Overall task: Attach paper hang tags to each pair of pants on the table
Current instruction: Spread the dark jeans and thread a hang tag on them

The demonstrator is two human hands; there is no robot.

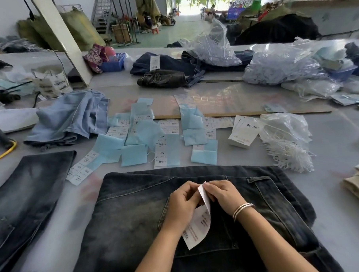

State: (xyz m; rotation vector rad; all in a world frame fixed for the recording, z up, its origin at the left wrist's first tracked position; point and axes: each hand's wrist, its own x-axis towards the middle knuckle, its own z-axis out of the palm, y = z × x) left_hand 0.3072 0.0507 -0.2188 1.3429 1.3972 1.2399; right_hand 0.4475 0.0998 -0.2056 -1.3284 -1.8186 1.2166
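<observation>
Both hands pinch a paper tag over dark jeans on the tabletop.

The left hand (182, 203) and right hand (222, 193) meet at the top of a white printed tag (199, 223), fingers of each curled and clamped on its upper edge; the tag curves down towards the camera over the back pocket of the dark jeans (137, 220) spread flat on the grey tabletop (342, 211). Two bangles (242, 209) circle the right wrist. Another dark pair (22, 194) lies at left. Beyond the waistband, blue and white label slips (146, 141) lie scattered, with a tag stack (244, 133) and a bag of white strings (285, 139) to the right. Light-blue jeans (71, 120) lie crumpled left of the slips. Farther back lie more dark jeans (163, 70) and clear plastic bags (282, 67).
</observation>
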